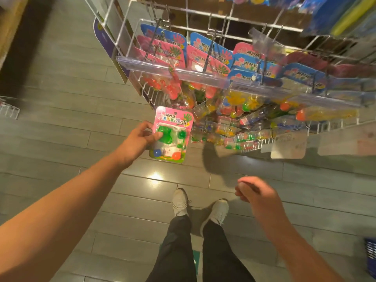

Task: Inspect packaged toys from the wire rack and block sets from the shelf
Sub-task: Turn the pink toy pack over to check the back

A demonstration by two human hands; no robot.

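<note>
My left hand [140, 139] grips a pink blister pack [173, 135] by its left edge, thumb across the front. The pack holds a green hand-shaped toy and small blue, green and orange balls. It hangs in front of the wire rack's [213, 17] lower left corner, below the hooks. Several more pink and blue packs [203, 55] hang on the rack's hooks behind a clear price strip [175, 73]. My right hand [256, 194] hovers lower right, apart from the rack, with fingers loosely curled and nothing in it.
A lower wire basket [254, 135] holds several loose toy packs, with paper price tags [289, 145] on its front. My feet [199, 206] stand on the grey tiled floor. A blue basket [370, 253] sits at the right edge; a small wire rack [9, 108] at the left edge.
</note>
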